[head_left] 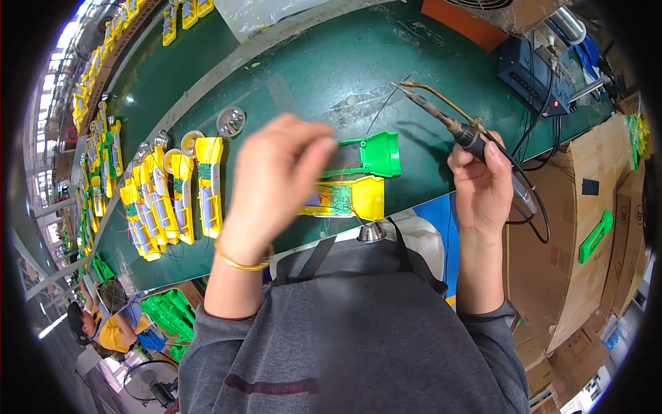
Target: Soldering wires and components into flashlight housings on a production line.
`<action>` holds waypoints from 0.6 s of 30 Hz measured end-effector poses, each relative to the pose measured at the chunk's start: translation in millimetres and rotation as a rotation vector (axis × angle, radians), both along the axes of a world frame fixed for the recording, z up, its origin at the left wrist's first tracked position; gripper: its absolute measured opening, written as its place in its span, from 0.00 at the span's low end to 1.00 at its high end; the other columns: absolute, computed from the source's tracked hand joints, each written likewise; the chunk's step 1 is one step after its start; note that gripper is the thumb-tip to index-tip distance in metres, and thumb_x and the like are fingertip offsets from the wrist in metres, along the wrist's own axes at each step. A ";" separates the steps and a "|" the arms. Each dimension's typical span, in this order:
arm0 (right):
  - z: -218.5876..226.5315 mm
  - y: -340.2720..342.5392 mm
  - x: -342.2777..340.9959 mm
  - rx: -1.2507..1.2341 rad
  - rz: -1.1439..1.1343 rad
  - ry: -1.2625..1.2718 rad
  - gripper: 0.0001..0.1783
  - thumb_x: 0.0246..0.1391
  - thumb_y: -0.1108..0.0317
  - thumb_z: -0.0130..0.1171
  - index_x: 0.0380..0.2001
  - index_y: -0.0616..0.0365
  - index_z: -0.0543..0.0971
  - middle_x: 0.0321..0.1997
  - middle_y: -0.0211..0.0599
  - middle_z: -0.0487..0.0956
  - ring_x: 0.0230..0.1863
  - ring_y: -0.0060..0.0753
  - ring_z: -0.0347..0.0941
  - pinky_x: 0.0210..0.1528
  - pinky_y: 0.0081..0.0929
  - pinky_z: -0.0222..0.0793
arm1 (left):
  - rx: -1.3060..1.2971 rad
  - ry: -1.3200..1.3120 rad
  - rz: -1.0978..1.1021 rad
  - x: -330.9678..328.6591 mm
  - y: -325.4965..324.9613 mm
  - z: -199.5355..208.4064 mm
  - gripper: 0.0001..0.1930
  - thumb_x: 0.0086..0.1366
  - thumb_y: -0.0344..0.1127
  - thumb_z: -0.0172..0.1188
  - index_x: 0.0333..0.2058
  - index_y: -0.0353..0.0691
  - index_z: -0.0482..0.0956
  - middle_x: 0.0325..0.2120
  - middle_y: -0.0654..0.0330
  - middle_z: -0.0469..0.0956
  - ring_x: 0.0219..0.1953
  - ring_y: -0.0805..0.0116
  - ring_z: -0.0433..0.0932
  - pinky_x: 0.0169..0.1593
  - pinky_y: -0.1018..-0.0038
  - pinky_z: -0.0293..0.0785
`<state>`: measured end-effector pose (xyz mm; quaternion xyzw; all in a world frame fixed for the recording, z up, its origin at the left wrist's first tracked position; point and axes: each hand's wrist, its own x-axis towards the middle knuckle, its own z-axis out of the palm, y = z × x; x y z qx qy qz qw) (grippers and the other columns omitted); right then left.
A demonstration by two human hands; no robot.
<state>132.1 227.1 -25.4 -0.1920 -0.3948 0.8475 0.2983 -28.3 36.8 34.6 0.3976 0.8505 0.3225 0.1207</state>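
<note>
In my right hand is a soldering iron with a copper-coloured tube along its barrel. Its tip points up and left, raised off the bench. My left hand hovers over the left ends of two flashlight shell halves, its fingers curled together. Whatever it pinches is hidden. The green shell half lies above the yellow shell half, which carries a small circuit board and red wires. A silvery reflector cup sits at the bench edge just below the yellow half.
Several yellow shells with blue cells lie in a row at left, near a loose reflector. A blue soldering station stands at the far right of the green bench. Cardboard boxes rise on the right.
</note>
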 end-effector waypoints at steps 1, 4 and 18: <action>0.2 1.2 3.1 -0.004 -0.019 -0.014 0.12 0.55 0.63 0.50 0.37 0.61 0.71 0.27 0.35 0.73 0.31 0.26 0.65 0.32 0.23 0.59 | -0.044 0.126 -0.016 -7.9 -6.3 1.5 0.09 0.52 0.28 0.60 0.35 0.35 0.79 0.28 0.53 0.75 0.32 0.57 0.73 0.37 0.69 0.69; -3.4 4.9 4.4 -0.042 -0.003 0.014 0.11 0.55 0.63 0.50 0.37 0.60 0.71 0.27 0.35 0.73 0.31 0.26 0.65 0.32 0.23 0.59 | -0.211 0.172 -0.169 -19.6 -17.3 -10.1 0.12 0.50 0.28 0.61 0.36 0.35 0.77 0.32 0.52 0.74 0.38 0.53 0.72 0.43 0.67 0.68; 0.4 2.0 13.1 -0.089 -0.112 0.032 0.09 0.56 0.63 0.52 0.39 0.53 0.73 0.32 0.28 0.75 0.31 0.21 0.69 0.35 0.22 0.62 | -0.249 0.295 -0.290 41.5 -78.0 -4.8 0.26 0.47 0.35 0.64 0.45 0.39 0.67 0.43 0.53 0.71 0.45 0.57 0.71 0.47 0.65 0.63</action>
